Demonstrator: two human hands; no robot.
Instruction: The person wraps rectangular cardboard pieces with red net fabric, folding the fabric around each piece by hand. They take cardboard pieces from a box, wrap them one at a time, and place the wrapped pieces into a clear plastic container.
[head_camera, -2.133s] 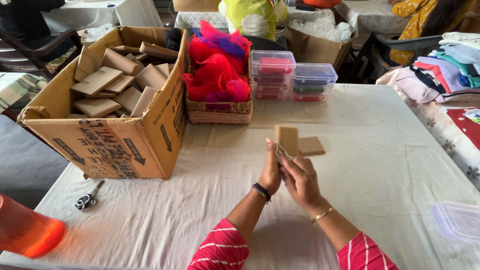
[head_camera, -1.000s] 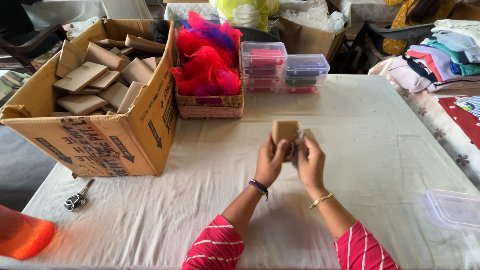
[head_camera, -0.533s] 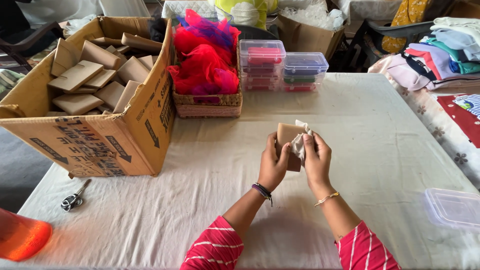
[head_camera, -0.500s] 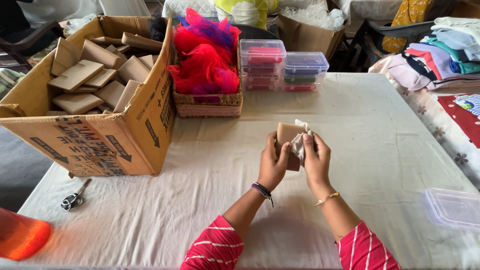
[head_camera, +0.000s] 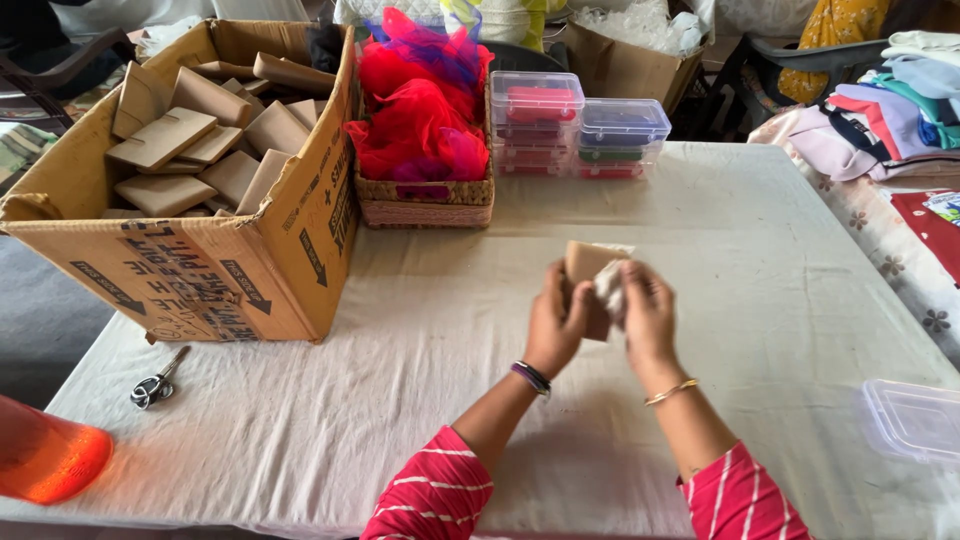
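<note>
Both hands now meet mid-table: left hand (head_camera: 555, 325) grips the brown pouch (head_camera: 587, 268), right hand (head_camera: 648, 315) has just pinched white tissue (head_camera: 609, 287) against it

I see a big open cardboard carton (head_camera: 215, 265) full of flat brown packets at my far left; just right of it a woven basket (head_camera: 425, 198) of red netting, then stacked clear plastic boxes (head_camera: 578, 130). Small metal scissors (head_camera: 153, 383) lie near the carton's front corner.

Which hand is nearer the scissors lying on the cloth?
Left. The left hand is on the scissors' side, though well apart; the right hand is farther still.
</note>
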